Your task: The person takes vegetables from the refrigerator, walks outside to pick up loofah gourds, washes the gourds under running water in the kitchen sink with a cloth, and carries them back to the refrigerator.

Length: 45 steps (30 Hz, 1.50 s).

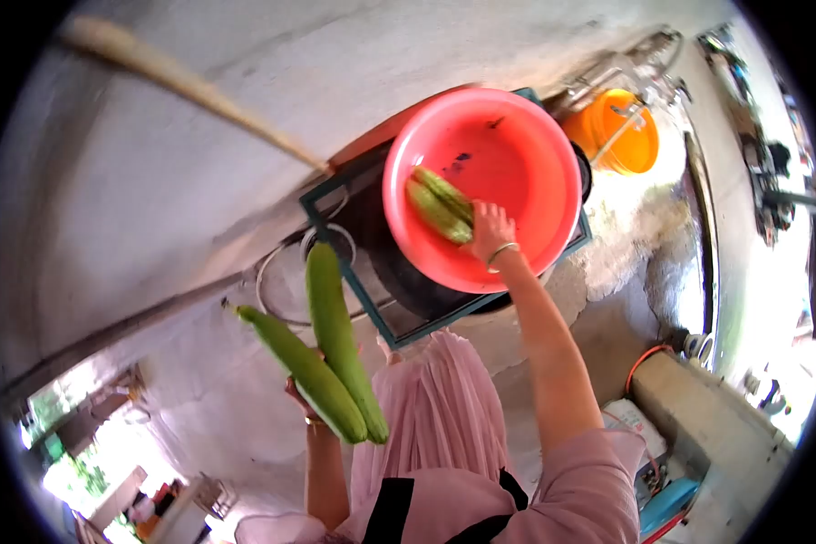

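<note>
Two long green gourds point(329, 326) lie side by side in my left hand point(299, 397), which is mostly hidden behind them. Its fingers wrap round their lower part, closed on both. My right hand point(493, 227), with a bangle at the wrist, reaches into a pinkish-red plastic basin point(553, 218). There it grips the near end of two shorter green gourds point(438, 204), which rest against the basin's left inner side. Some small dark bits show on the basin's bottom. How far my right fingers go round these gourds is partly hidden.
The basin sits on a dark green metal frame point(363, 299). A wooden pole point(208, 95) leans at the upper left. An orange bucket point(626, 131) stands behind on the right. Pale hose loops point(276, 299) lie left of the frame. A concrete ledge point(698, 399) is at the right.
</note>
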Motion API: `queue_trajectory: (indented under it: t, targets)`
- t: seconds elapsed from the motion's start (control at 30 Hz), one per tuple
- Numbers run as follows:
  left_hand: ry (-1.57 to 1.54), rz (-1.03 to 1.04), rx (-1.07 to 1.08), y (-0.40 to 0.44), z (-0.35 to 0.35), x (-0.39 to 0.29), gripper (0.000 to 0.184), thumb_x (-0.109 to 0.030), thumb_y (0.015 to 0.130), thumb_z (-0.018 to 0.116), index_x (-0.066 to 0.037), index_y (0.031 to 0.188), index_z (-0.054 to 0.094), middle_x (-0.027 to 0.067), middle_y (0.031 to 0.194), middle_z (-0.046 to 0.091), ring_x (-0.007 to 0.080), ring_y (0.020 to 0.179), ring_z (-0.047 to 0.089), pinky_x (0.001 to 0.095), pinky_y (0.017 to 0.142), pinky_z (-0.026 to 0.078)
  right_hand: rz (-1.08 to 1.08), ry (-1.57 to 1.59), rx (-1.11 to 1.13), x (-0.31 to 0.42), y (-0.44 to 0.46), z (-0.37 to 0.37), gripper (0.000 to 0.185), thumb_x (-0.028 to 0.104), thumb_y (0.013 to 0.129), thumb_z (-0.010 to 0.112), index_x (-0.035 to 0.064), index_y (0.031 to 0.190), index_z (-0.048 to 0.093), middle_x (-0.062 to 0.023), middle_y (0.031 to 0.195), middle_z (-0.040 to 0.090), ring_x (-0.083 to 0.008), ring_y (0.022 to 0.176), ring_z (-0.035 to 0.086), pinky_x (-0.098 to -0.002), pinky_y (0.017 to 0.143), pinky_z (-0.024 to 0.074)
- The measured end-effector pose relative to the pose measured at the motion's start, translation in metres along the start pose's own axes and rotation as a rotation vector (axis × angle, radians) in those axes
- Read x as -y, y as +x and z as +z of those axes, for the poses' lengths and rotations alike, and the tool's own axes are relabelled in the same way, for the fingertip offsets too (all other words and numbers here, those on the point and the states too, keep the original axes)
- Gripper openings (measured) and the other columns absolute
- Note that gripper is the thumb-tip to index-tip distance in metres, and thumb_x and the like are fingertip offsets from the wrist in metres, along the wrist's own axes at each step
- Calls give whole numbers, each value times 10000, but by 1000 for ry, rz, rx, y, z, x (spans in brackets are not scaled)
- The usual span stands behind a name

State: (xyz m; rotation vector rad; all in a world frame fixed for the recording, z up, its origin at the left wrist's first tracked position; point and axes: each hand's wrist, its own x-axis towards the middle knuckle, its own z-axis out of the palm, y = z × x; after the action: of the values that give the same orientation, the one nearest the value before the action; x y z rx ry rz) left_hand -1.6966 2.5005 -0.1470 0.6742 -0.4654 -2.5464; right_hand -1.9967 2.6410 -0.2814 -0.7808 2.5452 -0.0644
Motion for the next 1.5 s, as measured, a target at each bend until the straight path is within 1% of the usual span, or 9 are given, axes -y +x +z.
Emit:
queue_trajectory:
  t: [0.2, 0.33, 0.43, 0.83, 1.0, 1.2, 1.3, 1.33, 1.5]
  targets:
    - [-51, 107, -77, -12, -1, -7, 591, -503, 681, 525, -63, 1070, 459, 162, 1044, 492, 282, 959, 468, 406, 762, 439, -179, 341, -332, -15, -15, -17, 534, 188, 630, 667, 73, 1093, 428, -137, 1030, 491, -292, 1003, 437, -392, 834, 368]
    - [-91, 185, -98, -24, 1, -16, 594, -499, 683, 518, -58, 1076, 458, 149, 1034, 501, 265, 942, 480, 388, 761, 441, -165, 754, -242, -1, -72, -20, 278, 139, 694, 620, 46, 930, 507, -114, 790, 573, -263, 745, 564, -336, 649, 444]
    - [-106, 241, -97, -36, 0, -29, 597, -497, 684, 513, -53, 1080, 458, 139, 1026, 507, 252, 929, 489, 375, 760, 443, -200, 1287, -53, 7, -104, 54, 173, 113, 709, 631, 36, 845, 558, -57, 699, 570, -148, 617, 559, -263, 573, 450]
    - [-233, 509, -93, -133, -48, -118, 607, -486, 689, 492, -37, 1097, 456, 100, 994, 533, 200, 878, 525, 322, 757, 448, -390, 1504, 1000, 251, -290, -33, 404, 230, 866, 455, 29, 1194, 333, -51, 895, 564, -109, 806, 534, -233, 707, 424]
    - [-243, 688, -28, -215, -91, -166, 584, -462, 725, 473, -37, 1125, 450, 98, 1006, 546, 202, 886, 537, 318, 775, 448, -596, 1036, 698, 351, -383, -34, 268, 147, 834, 487, 20, 1045, 382, -44, 675, 496, -86, 481, 455, -226, 395, 333]
    - [-262, 881, -132, -332, -154, -207, 504, -347, 748, 538, 5, 1100, 461, 135, 987, 562, 227, 855, 562, 344, 767, 459, -1217, 661, 399, 418, -441, 31, 268, 271, 880, 365, 14, 891, 438, -106, 606, 513, -169, 450, 506, -271, 398, 362]
    - [-194, 854, -300, -388, -174, -219, 546, -394, 713, 526, 7, 1080, 472, 136, 992, 557, 221, 859, 556, 329, 768, 450, -1393, 370, 569, 453, -460, 43, 349, 286, 896, 285, 11, 802, 478, -134, 565, 516, -203, 444, 518, -280, 409, 366]
    - [-269, 853, -307, -404, -180, -222, 520, -356, 715, 542, 21, 1067, 477, 143, 959, 569, 229, 822, 571, 333, 747, 464, -1071, 294, 870, 466, -463, 31, 325, 260, 878, 356, 6, 758, 521, -113, 567, 540, -182, 492, 535, -315, 444, 393]
    - [-286, 815, -417, -444, -207, -237, 500, -319, 712, 564, 35, 1055, 481, 154, 933, 580, 237, 786, 586, 336, 726, 478, -1211, 478, 701, 540, -431, 57, 131, 136, 787, 555, 13, 748, 570, -5, 518, 512, -64, 454, 461, -227, 416, 364]
